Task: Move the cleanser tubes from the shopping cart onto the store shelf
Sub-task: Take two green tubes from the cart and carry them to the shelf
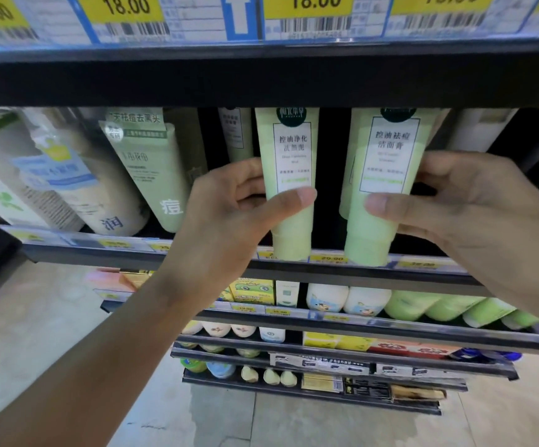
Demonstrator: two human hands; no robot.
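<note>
Head view, the only one I have: I am looking up at a store shelf (197,258) with my two bare hands raised to it. My left hand (229,201) comes in from seven o'clock and holds a pale green cleanser tube (289,188), thumb across the front just under its white label, fingers curled behind. My right hand (474,204) comes in from four o'clock and holds a second green tube (381,195) the same way, thumb on the front, fingers wrapped round the far side. Both tubes stand cap down and close to upright, their caps at the front lip of the shelf, right above the yellow price tags (332,259). They are near each other but apart, with a dark gap between them. More tubes stand behind them in the shadow.

At nine o'clock from my left hand, a darker green tube (152,175) leans to the left beside some pale bottles (100,188). Lower shelves at six o'clock hold small bottles and boxes. The shopping cart is not in view.

I judge this to be the placing step: both tubes are at the shelf but not yet let go. The next move calls for easing each one back until it stands in line with its row, checking that the caps sit flat, then loosening both grips without tipping the tubes forward off the lip.
</note>
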